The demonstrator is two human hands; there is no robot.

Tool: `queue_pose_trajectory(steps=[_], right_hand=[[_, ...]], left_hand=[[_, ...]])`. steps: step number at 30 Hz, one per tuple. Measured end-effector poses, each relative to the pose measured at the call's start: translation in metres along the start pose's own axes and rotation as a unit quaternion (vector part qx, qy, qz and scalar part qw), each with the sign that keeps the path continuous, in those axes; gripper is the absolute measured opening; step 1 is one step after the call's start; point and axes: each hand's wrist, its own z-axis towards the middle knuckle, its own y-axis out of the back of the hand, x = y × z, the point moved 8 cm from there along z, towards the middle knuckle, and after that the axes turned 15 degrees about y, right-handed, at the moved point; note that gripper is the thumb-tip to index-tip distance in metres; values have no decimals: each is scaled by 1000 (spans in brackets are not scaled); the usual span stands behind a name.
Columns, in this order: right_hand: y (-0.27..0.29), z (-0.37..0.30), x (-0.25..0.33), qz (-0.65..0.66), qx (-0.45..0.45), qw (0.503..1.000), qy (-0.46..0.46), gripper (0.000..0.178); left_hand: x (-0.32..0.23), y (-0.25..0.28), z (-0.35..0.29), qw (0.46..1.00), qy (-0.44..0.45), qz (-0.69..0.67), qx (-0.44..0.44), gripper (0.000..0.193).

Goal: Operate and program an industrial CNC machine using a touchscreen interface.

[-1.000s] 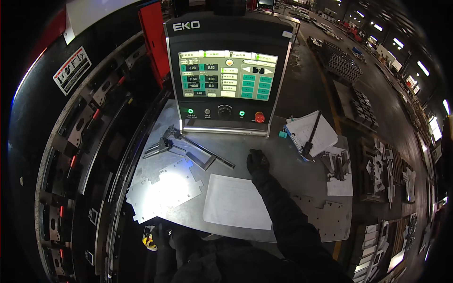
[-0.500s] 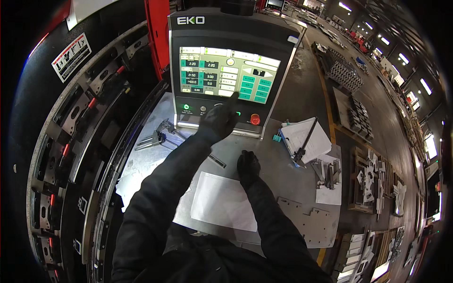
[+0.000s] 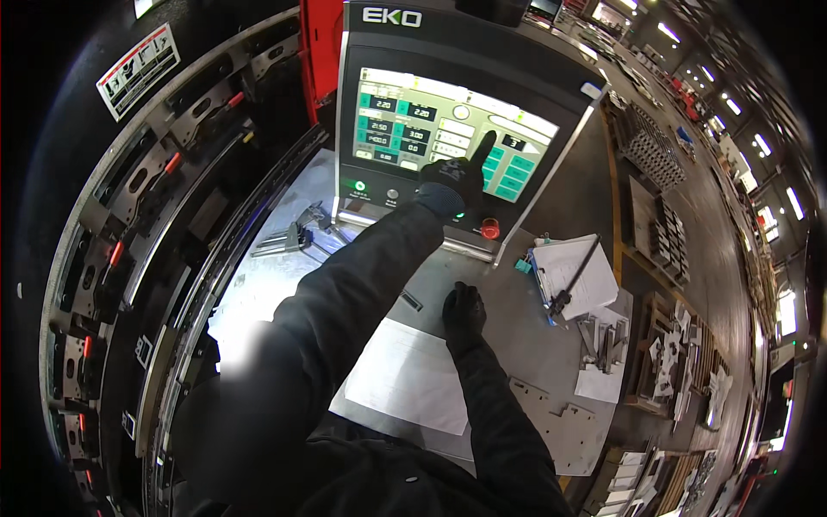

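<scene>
My left hand [image 3: 455, 175], in a dark glove, is raised to the control panel [image 3: 469, 52]. Its index finger points up at the lit touchscreen [image 3: 452, 125], with the tip at or just before the left arrow by the small number box; contact cannot be told. The other fingers are curled, with nothing seen in them. Lower down, my gloved right hand [image 3: 465, 316] rests in a loose fist on the grey metal table [image 3: 448, 271]. Whatever it may hold is hidden. A sheet of paper [image 3: 409, 375] lies beside that hand, and a short dark strip [image 3: 411, 300] lies to its left.
A red stop button [image 3: 490, 228] sits below the screen. A caliper-like tool [image 3: 297, 241] lies at left; a clipboard with papers [image 3: 577, 271], metal pieces [image 3: 603, 340] and a notched plate [image 3: 551, 414] lie at right. A large machine with red-handled clamps [image 3: 172, 162] borders the left side.
My left hand has moved up and right over the screen, its index fingertip going from the lower middle to the upper right area. My right hand stays on the table; the view has shifted.
</scene>
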Motion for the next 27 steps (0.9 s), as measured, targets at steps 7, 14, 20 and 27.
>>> queue_pose_trajectory(steps=[7,14,20,27], right_hand=[[4,0,2,-18,21,1000,-8,23],[9,4,4,-14,26,999,-15,23],[2,-2,-5,-12,36,999,-28,23],[2,1,0,13,47,998,-34,22]], left_hand=[[-15,12,-31,997,-47,-61,-28,65],[-15,6,-35,997,-48,-38,-53,63],[-14,3,-35,998,-42,-46,-23,65],[-11,1,-26,998,-40,-48,-16,71]])
